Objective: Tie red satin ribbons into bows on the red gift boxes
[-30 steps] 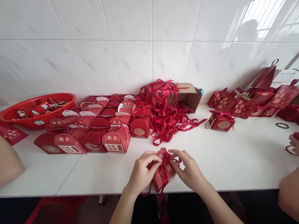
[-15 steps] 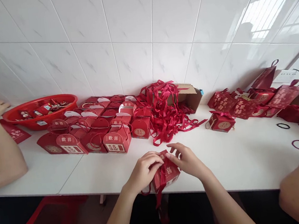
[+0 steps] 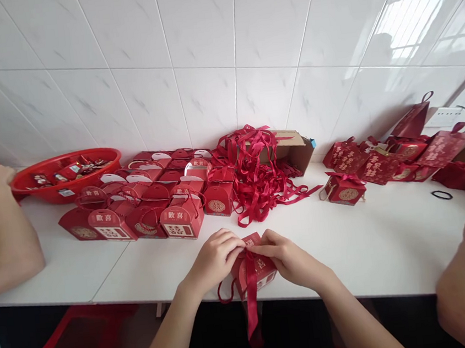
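Head: ribboned box (image 3: pixel 263 267), contents unclear.

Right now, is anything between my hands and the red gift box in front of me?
Only the red ribbon, lying over the red gift box at the fingers of your left hand and right hand; nothing else visible is in the way.

Left hand (image 3: pixel 216 254) bare, right hand (image 3: pixel 288 257) bare, slender fingers (image 3: pixel 230 244), narrow wrists (image 3: pixel 191 287), 2 smooth uncovered forearms (image 3: pixel 174 323), each broader than its wrist
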Motion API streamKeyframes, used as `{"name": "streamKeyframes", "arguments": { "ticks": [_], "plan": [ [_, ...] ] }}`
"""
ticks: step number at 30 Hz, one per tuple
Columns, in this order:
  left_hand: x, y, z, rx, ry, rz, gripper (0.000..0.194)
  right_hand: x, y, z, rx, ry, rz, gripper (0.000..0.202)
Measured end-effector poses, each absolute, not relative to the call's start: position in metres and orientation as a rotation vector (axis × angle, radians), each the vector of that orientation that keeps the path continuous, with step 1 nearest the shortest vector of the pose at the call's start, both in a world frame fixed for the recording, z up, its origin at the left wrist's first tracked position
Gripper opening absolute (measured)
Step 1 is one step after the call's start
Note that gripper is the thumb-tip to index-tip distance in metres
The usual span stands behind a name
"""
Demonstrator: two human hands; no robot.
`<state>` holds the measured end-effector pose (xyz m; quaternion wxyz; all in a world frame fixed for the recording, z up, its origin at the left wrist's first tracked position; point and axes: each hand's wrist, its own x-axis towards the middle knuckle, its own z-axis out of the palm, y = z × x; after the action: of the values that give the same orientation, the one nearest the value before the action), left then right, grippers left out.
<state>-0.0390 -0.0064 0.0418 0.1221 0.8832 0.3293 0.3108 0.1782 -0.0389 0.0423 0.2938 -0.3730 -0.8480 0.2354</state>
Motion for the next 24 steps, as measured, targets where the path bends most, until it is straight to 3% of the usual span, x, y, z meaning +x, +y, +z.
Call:
{"name": "streamKeyframes", "arguments": {
  "ticks": [8, 16, 24],
  "plan": [
    [-0.046, 0.003, 0.044, 2.541, 1.09, 0.836, 0.014, 0.176, -0.038, 0.028, -0.886, -2.243, 0.625, 0.039],
    [-0.042, 0.0, 0.045, 2.3, 0.93, 0.69, 0.002, 0.176, -0.036, 0.025, -0.845, -2.187, 0.739, 0.045],
    [-0.037, 0.009, 0.038, 2.093, 0.87, 0.675, 0.026, 0.178, -0.032, 0.018, -0.834, -2.078, 0.8, 0.042]
  ]
}}
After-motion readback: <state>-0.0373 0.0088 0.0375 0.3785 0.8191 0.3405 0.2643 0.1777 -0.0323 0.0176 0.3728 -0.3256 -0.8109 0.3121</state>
